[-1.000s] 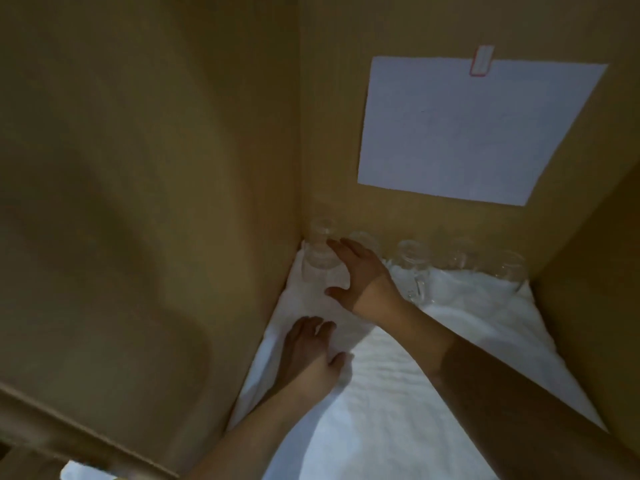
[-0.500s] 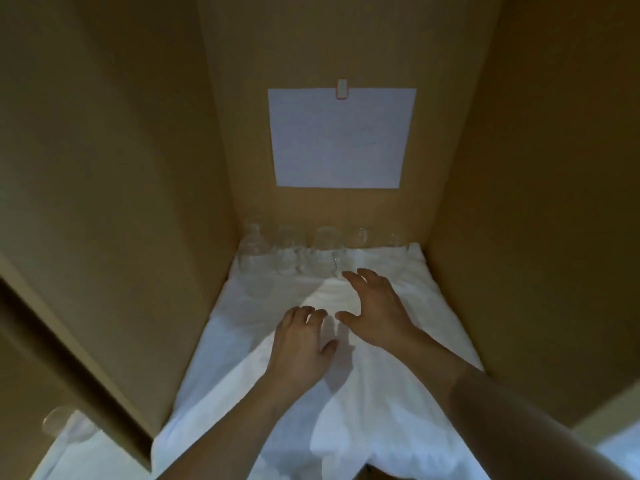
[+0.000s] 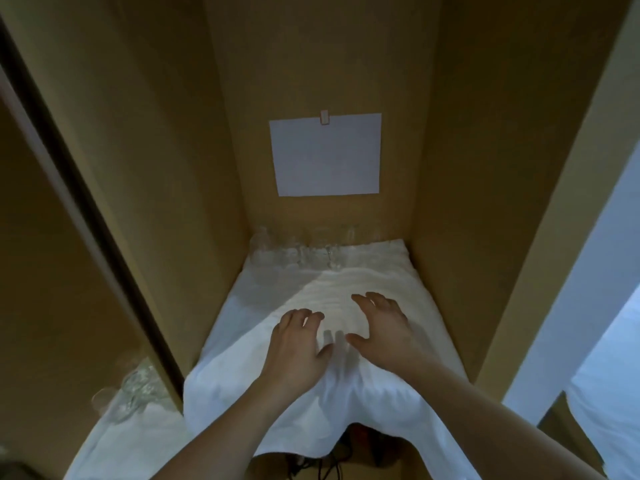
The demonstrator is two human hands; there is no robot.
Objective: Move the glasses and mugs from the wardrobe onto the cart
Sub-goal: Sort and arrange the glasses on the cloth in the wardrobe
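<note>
Several clear glasses (image 3: 294,258) stand in a row against the back wall of the wardrobe (image 3: 450,202), on a white cloth (image 3: 381,292) that covers its shelf. My left hand (image 3: 296,344) rests palm down on the cloth near the shelf's front, fingers slightly bent. Just to its right, my right hand (image 3: 384,327) hovers with its fingers spread and holds nothing. Both hands are well short of the glasses. More clear glasses (image 3: 135,389) sit on a white-covered surface at the lower left, outside the wardrobe.
A white sheet of paper (image 3: 327,155) is taped to the wardrobe's back wall. A dark door edge (image 3: 86,209) runs along the left side. A white frame (image 3: 581,292) and pale surface lie to the right. Dark cables (image 3: 325,462) show below the cloth's front.
My right hand has drawn back from the leftmost glass to the front of the shelf without holding anything. The view has pulled away from the wardrobe, so the outside glasses at lower left show.
</note>
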